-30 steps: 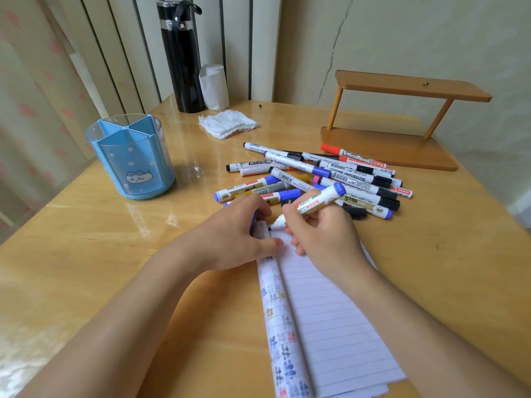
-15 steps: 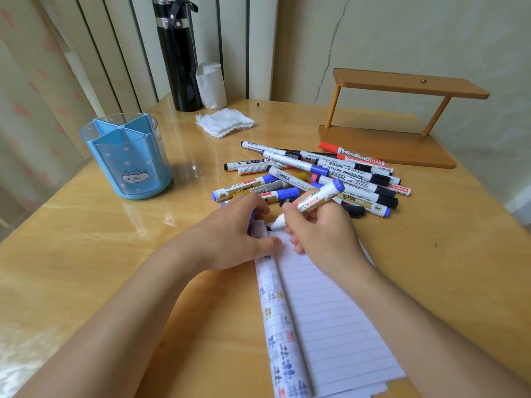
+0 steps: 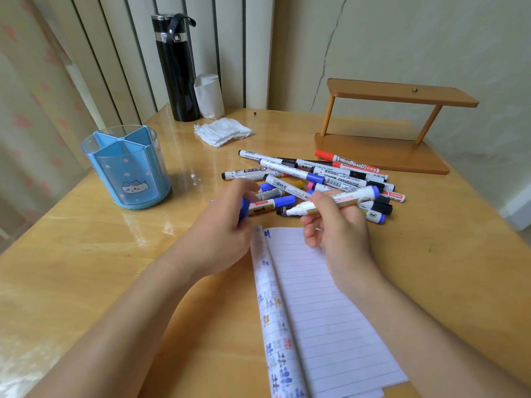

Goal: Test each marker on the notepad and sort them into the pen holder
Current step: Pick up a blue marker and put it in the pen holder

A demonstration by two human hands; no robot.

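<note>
My right hand [image 3: 336, 231] grips an uncapped white marker with a blue end [image 3: 356, 196], its tip pointing left, lifted above the top of the lined notepad [image 3: 319, 305]. A small blue mark [image 3: 267, 234] sits at the notepad's top left corner. My left hand [image 3: 221, 231] is raised beside the notepad's folded-over cover and holds the blue cap [image 3: 244, 209] in its curled fingers. A pile of several markers [image 3: 319, 179] lies just beyond both hands. The blue divided pen holder [image 3: 126, 168] stands at the left, with no marker visible in it.
A black flask [image 3: 176, 67] and a white paper roll [image 3: 209, 96] stand at the table's far edge, with a crumpled tissue [image 3: 222, 132] in front of them. A wooden stand [image 3: 385, 130] sits at the far right. The table edge runs along the left.
My right hand lifted the marker's tip off the paper and levelled it, leaving a blue mark. My left hand rose off the notepad's cover, and the blue cap now shows in it.
</note>
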